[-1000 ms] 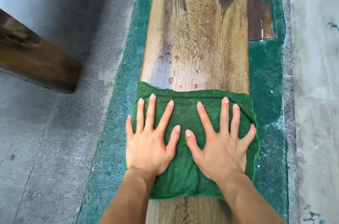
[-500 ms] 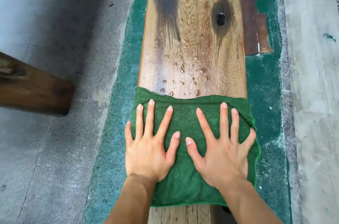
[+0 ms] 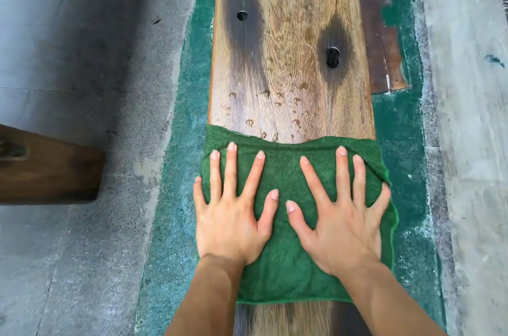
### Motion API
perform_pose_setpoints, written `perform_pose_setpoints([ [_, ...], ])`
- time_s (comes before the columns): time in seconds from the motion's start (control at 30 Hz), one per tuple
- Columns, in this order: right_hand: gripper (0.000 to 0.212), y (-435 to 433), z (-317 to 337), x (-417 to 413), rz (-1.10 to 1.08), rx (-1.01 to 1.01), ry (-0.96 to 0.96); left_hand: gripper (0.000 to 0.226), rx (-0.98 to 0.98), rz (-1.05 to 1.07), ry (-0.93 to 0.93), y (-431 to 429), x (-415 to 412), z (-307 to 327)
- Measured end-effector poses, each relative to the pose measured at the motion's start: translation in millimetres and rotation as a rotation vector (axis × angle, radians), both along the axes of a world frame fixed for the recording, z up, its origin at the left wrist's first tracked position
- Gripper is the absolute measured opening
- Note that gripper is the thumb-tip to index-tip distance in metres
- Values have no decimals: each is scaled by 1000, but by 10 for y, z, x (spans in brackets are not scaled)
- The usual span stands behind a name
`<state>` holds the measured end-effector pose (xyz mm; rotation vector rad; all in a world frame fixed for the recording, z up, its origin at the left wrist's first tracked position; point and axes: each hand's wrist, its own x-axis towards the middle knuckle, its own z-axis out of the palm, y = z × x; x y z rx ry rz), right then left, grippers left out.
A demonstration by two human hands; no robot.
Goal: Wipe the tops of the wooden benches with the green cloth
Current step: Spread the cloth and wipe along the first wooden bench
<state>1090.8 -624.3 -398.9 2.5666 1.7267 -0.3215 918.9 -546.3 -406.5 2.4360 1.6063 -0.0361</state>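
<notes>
The green cloth (image 3: 288, 267) lies spread across the wooden worktop (image 3: 288, 60), covering its full width; water drops (image 3: 275, 113) toward 12 o'clock show that stretch is unwiped, and a second bench (image 3: 46, 168) at 9 o'clock looks untouched, though only its end shows. Left hand (image 3: 233, 223) and right hand (image 3: 341, 228) press flat side by side, fingers (image 3: 232, 168) splayed wide, gripping nothing.

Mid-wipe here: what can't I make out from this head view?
- Bench top under the green cloth: hidden by cloth, left hand and right hand.
- Bench's far end: cut off by top edge.
- Second bench: cut off by left edge.
</notes>
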Motion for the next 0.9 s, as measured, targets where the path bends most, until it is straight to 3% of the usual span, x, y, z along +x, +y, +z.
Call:
perform_pose_setpoints([
  [0.9, 76, 1457, -16, 664, -33, -7, -27, 68, 18, 13, 1, 1309, 650, -22],
])
